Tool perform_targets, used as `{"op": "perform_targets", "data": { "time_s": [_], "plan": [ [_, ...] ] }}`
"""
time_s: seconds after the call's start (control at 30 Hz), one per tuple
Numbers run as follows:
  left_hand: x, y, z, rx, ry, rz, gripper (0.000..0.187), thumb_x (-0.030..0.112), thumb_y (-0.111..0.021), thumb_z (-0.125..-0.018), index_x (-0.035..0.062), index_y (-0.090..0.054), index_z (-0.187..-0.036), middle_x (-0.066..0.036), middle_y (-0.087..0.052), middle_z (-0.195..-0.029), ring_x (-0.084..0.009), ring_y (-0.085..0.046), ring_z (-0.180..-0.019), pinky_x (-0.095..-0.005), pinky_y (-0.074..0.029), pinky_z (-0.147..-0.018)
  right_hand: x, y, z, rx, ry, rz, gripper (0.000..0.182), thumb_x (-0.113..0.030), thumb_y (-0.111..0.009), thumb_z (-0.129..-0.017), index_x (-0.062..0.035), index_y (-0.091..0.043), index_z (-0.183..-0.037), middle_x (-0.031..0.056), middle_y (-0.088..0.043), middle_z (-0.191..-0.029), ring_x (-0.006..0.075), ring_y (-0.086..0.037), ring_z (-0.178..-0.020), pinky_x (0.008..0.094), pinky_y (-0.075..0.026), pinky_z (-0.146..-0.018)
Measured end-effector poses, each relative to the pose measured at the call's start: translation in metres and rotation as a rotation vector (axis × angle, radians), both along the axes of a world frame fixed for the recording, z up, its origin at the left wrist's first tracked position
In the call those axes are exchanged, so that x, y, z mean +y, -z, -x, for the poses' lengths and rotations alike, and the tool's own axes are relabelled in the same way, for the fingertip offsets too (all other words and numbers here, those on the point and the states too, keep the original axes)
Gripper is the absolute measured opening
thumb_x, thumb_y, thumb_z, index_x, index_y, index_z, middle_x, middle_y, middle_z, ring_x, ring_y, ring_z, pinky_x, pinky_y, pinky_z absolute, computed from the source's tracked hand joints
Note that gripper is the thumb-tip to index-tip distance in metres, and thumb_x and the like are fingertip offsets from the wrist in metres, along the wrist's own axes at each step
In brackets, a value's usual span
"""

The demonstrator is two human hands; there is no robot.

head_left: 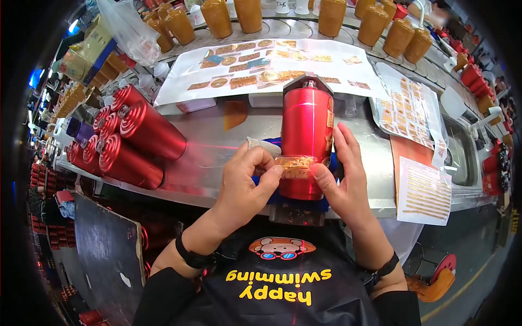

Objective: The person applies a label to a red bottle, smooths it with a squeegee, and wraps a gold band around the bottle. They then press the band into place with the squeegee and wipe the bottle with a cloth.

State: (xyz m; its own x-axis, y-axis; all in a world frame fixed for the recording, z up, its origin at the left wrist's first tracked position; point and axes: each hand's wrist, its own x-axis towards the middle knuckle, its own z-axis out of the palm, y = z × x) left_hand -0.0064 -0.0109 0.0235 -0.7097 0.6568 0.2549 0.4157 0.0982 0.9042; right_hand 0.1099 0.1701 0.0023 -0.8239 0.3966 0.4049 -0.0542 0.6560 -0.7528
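Seen from where I stand, a person's left hand pinches the left end of a gold label strip narrowly between thumb and forefinger. The right hand is spread rather than pinching: its thumb bears on the strip's right end, and its fingers lie along the right side of a red bottle. The strip lies crosswise over the bottle, directly between the two thumbs, near the bottle's base.

My judgement of the risks: if the left pinch lifts or pulls unevenly, the thin strip could skew, crease or trap a bubble, because the surface beneath it curves away on both sides. Uneven pressure from the right thumb could roll the smooth bottle and throw the strip out of line. A fingertip catching the strip's edge might curl it.

The bottle lies on its side, its long axis running away from the person's body. Its neck points to the far side, beyond both hands, and its base faces the body, on the near side of the grip. Blue cloth shows beneath the base.

Beyond the grip, a white sheet carries more gold pieces. Well to the left of the left hand, a group of red bottles rests on the metal table
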Motion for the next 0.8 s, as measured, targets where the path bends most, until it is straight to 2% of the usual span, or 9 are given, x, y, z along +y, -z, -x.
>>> {"op": "perform_targets", "data": {
  "time_s": [0.13, 0.23, 0.3, 0.5, 0.6, 0.7, 0.73, 0.8],
  "plan": [
    [0.001, 0.003, 0.0, 0.014, -0.006, -0.013, 0.012, 0.005, -0.066, -0.087, -0.0006, -0.057, -0.083, -0.01, -0.053, -0.081, -0.0176, -0.055, -0.072, -0.0295, -0.049, -0.065, -0.002, 0.003, 0.004, -0.016, 0.004, 0.002, 0.079, -0.036, -0.071, -0.09, 0.009, -0.037, -0.146, 0.0293, -0.034, -0.151, 0.0414, -0.038, -0.138, 0.0458, -0.032, -0.114],
    [-0.001, 0.007, 0.001, 0.008, 0.03, 0.004, 0.012, 0.007, -0.064, -0.091, 0.0013, -0.056, -0.084, -0.003, -0.047, -0.091, -0.0069, -0.047, -0.076, -0.023, -0.04, -0.067, 0.001, 0.004, 0.003, -0.012, -0.024, 0.055, 0.08, -0.036, -0.071, -0.09, 0.0092, -0.036, -0.146, 0.0295, -0.035, -0.15, 0.0413, -0.038, -0.138, 0.0456, -0.031, -0.114],
    [0.0, 0.006, 0.001, 0.026, 0.03, -0.01, 0.012, 0.007, -0.064, -0.091, 0.001, -0.056, -0.085, -0.003, -0.048, -0.091, -0.0074, -0.047, -0.076, -0.0234, -0.04, -0.069, 0.002, 0.004, 0.002, -0.012, -0.045, 0.104, 0.08, -0.035, -0.07, -0.09, 0.0093, -0.036, -0.146, 0.0296, -0.035, -0.15, 0.0413, -0.038, -0.138, 0.0454, -0.031, -0.114],
    [0.0, 0.009, 0.003, 0.078, 0.031, 0.015, 0.012, 0.008, -0.064, -0.09, 0.0008, -0.056, -0.084, -0.004, -0.048, -0.089, -0.0099, -0.047, -0.077, -0.0252, -0.041, -0.07, -0.003, 0.001, 0.006, -0.049, 0.021, 0.036, 0.079, -0.035, -0.07, -0.091, 0.0088, -0.035, -0.147, 0.0292, -0.037, -0.149, 0.0412, -0.038, -0.138, 0.0455, -0.031, -0.114],
    [0.0, 0.008, 0.003, 0.1, 0.025, 0.033, 0.012, 0.008, -0.064, -0.089, 0.0009, -0.056, -0.083, -0.005, -0.048, -0.087, -0.0116, -0.046, -0.076, -0.0266, -0.04, -0.07, -0.001, 0.005, 0.006, -0.023, -0.001, 0.034, 0.074, -0.035, -0.066, -0.095, 0.0085, -0.036, -0.147, 0.0284, -0.037, -0.15, 0.0399, -0.039, -0.138, 0.0445, -0.031, -0.114],
    [0.001, 0.008, 0.003, 0.092, 0.023, 0.031, 0.013, 0.008, -0.064, -0.088, 0.0009, -0.056, -0.082, -0.005, -0.048, -0.084, -0.0126, -0.045, -0.076, -0.0274, -0.039, -0.069, 0.005, 0.007, 0.002, -0.01, -0.054, 0.238, 0.065, -0.031, -0.06, -0.099, 0.0081, -0.037, -0.146, 0.0266, -0.038, -0.15, 0.038, -0.04, -0.138, 0.0424, -0.031, -0.114],
    [0.001, 0.009, 0.003, 0.084, 0.025, 0.027, 0.013, 0.008, -0.064, -0.088, 0.0009, -0.056, -0.081, -0.005, -0.048, -0.083, -0.0128, -0.045, -0.076, -0.0276, -0.039, -0.069, 0.005, 0.008, 0.001, 0.008, -0.064, 0.262, 0.058, -0.028, -0.054, -0.103, 0.0078, -0.039, -0.146, 0.0251, -0.04, -0.15, 0.0364, -0.04, -0.138, 0.0408, -0.031, -0.115],
    [0.002, 0.011, 0.003, 0.08, 0.029, 0.023, 0.014, 0.009, -0.064, -0.089, 0.0011, -0.056, -0.081, -0.005, -0.049, -0.082, -0.013, -0.045, -0.077, -0.0278, -0.039, -0.07, 0.007, 0.013, 0.0, -0.011, -0.043, 0.241, 0.059, -0.03, -0.054, -0.103, 0.0082, -0.039, -0.145, 0.025, -0.042, -0.149, 0.0364, -0.041, -0.138, 0.0408, -0.031, -0.114]
  ]
}}
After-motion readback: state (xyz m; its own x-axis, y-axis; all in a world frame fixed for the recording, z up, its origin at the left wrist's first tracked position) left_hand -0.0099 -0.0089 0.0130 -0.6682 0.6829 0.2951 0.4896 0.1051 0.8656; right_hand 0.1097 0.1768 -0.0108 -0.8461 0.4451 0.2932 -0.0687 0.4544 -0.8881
